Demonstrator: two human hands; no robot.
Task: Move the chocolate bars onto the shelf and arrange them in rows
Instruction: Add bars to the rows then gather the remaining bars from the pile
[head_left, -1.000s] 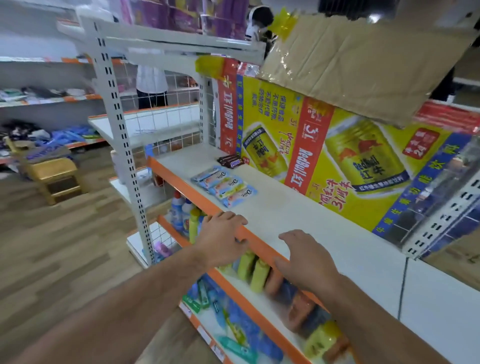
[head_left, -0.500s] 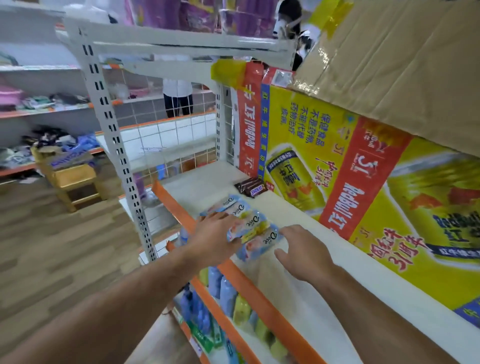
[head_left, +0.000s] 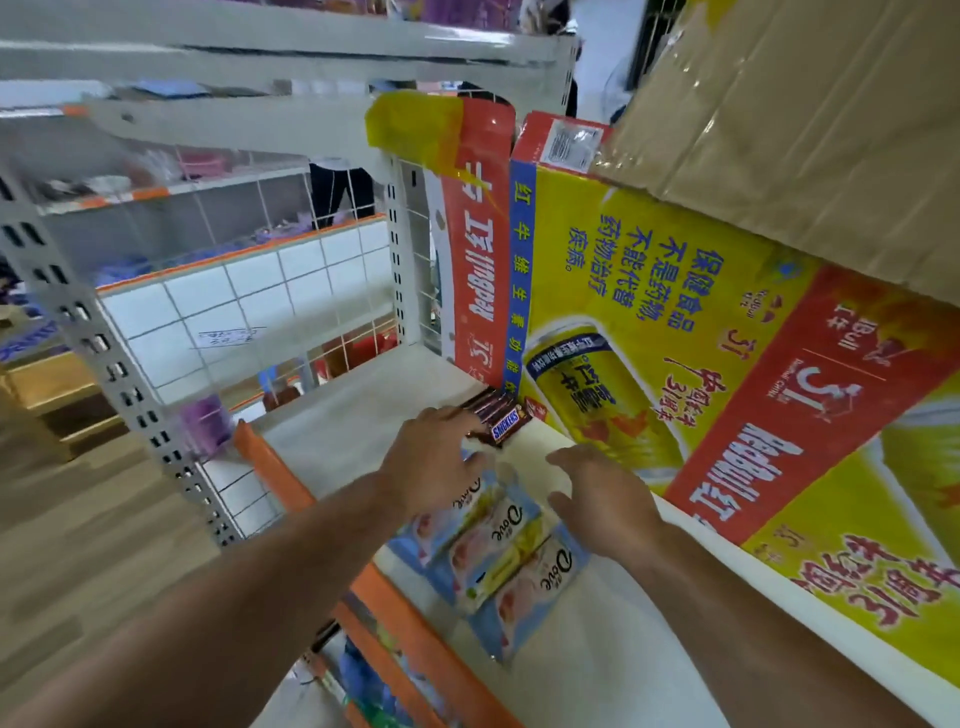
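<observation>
Fingers (head_left: 563, 457) of right hand (head_left: 602, 501) hovering spread apart, gripping nothing; left hand (head_left: 431, 462) fingers loosely straight, hovering at Snickers bars (head_left: 501, 422) by shelf (head_left: 353, 410) back edge, contact unclear. Dove bars (head_left: 498, 551) lying in row along front edge. Judging: bars shelved, tidying remaining.

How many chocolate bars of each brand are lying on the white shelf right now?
Dove bars: 4, overlapping, one partly under the left hand
Snickers bars: 3, as far as the blur lets me tell
Total: 7
</observation>
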